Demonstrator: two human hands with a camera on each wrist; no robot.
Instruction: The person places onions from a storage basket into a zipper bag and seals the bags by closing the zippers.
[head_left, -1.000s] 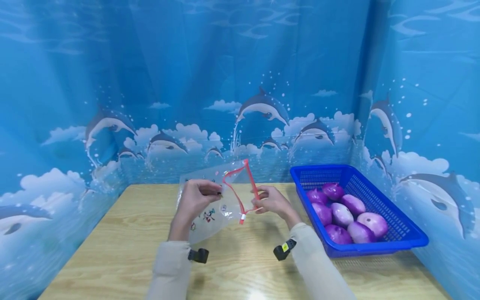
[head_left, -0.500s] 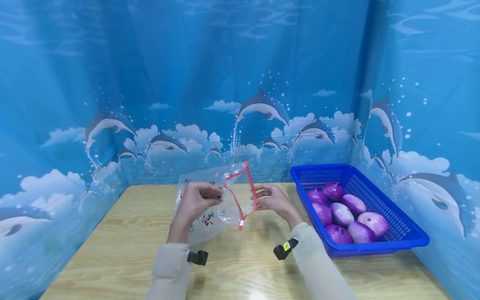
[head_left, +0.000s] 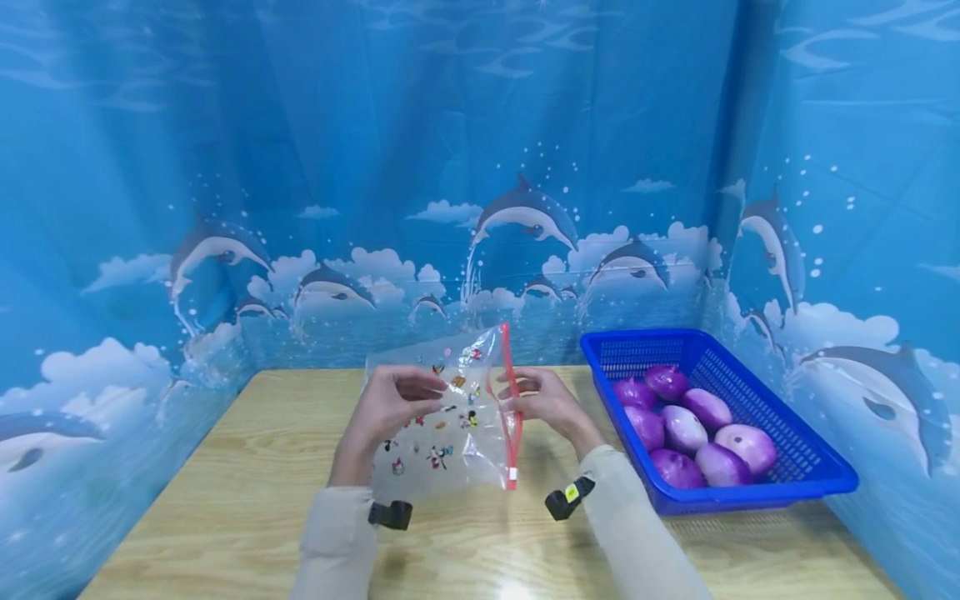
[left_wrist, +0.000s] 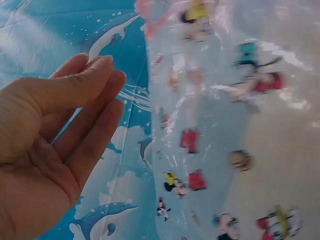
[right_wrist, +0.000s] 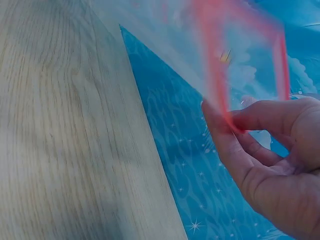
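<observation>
Both hands hold a clear bag (head_left: 442,421) up over the table (head_left: 225,492), in the middle of the head view. The right hand (head_left: 547,400) pinches the red zip strip (head_left: 512,408) between thumb and finger, so the top edge stays straight. The left hand (head_left: 390,400) sits at 9 o'clock from it – its fingers look nearly straight beside the plastic, and no firm grip shows. A blue basket (head_left: 795,483) of purple onions (head_left: 686,425) waits at 3 o'clock – close to reach.
</observation>
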